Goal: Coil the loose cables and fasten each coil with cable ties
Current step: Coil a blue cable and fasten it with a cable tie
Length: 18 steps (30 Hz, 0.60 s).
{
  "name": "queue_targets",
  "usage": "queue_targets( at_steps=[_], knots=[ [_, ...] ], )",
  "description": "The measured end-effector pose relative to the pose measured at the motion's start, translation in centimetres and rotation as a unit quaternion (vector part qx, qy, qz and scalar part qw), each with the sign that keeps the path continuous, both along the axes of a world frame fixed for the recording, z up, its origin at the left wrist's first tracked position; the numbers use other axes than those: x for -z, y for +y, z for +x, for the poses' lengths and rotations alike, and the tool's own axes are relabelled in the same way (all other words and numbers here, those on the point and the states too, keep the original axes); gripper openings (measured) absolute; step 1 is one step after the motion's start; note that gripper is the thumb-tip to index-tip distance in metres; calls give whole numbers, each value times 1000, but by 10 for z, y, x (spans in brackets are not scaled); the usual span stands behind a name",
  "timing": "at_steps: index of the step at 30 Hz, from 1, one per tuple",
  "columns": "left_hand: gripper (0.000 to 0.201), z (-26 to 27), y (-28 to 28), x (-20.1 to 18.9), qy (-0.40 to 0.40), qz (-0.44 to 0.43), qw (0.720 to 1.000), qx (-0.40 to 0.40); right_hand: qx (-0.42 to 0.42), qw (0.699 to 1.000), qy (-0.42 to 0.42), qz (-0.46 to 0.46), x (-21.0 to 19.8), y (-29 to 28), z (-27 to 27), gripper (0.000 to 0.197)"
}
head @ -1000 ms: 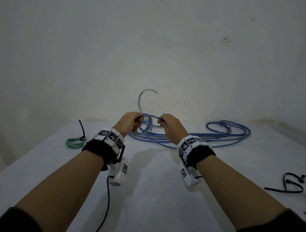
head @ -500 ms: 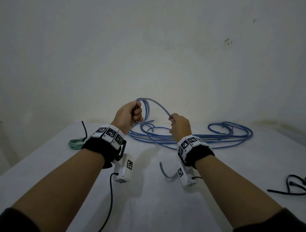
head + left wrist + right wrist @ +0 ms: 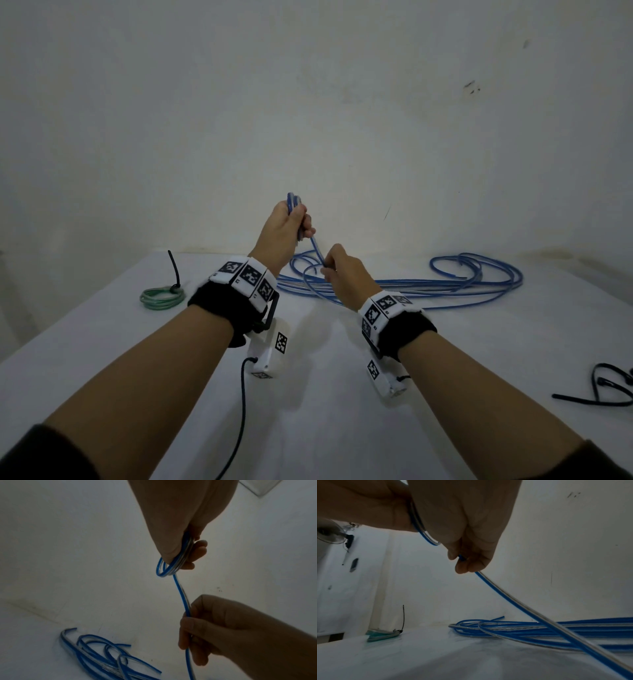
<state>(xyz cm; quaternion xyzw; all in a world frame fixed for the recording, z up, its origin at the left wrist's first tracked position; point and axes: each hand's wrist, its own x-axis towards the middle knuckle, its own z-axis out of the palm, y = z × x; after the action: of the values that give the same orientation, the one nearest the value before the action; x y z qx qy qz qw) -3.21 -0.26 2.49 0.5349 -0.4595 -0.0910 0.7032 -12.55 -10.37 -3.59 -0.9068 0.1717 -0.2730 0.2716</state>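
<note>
Surface: white table (image 3: 342, 428) set against a plain white wall (image 3: 308, 102), marked with a few dark scuffs.
Writing: no readable text seen; only black-and-white square marker tags on both wrist bands (image 3: 248, 274).
Left hand: left hand (image 3: 284, 228) raised above the table's far edge, fingers curled round a few small loops of blue cable (image 3: 394, 293); loops are seen poking out beside the thumb in the left wrist view.
Right hand: right hand (image 3: 342, 274) lower and just beside the left, thumb and fingertips pinched on a single strand of the same cable.
Cable position: a short strand is stretched between the two hands; the rest is spread in loose loops along the far edge, toward the far right corner.
Green coil: green coil (image 3: 161, 297) tied with a black tie, near the far left corner.
Spare ties: black cable ties (image 3: 603, 387) at the right edge.
</note>
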Motion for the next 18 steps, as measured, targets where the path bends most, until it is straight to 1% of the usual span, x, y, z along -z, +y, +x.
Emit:
queue_targets(
  at_steps=[3,4,6,8,9,10,11,13,16,18],
  knots=[
    [19,1,-5,7,-57,1,997,-44,-37,999,24,-20,-5,7,-1,9],
    [17,2,-5,10,-84,15,995,-56,-47,998,31,-25,-7,9,-2,7],
    [17,5,-5,14,-147,78,982,-87,-59,997,38,-35,-11,9,-3,6],
    [18,10,-3,19,-208,150,958,-126,-66,997,12,-48,-13,5,-6,7],
    [18,13,-1,21,-225,176,948,-141,-67,996,-13,-57,-13,2,-8,8],
    [17,15,1,23,-229,196,942,-145,-67,995,-33,-65,-15,-2,-11,10],
    [18,15,4,25,-220,211,943,-134,-66,994,-47,-71,-15,-5,-13,12],
    [21,13,6,28,-210,244,940,-110,-55,992,-54,-99,-18,-7,-14,13],
    [18,9,5,27,-239,277,923,-118,-39,984,-77,-155,-20,-5,-9,7],
    [22,4,5,25,-251,285,919,-104,-20,975,-100,-199,-18,-4,-7,8]
  ],
)
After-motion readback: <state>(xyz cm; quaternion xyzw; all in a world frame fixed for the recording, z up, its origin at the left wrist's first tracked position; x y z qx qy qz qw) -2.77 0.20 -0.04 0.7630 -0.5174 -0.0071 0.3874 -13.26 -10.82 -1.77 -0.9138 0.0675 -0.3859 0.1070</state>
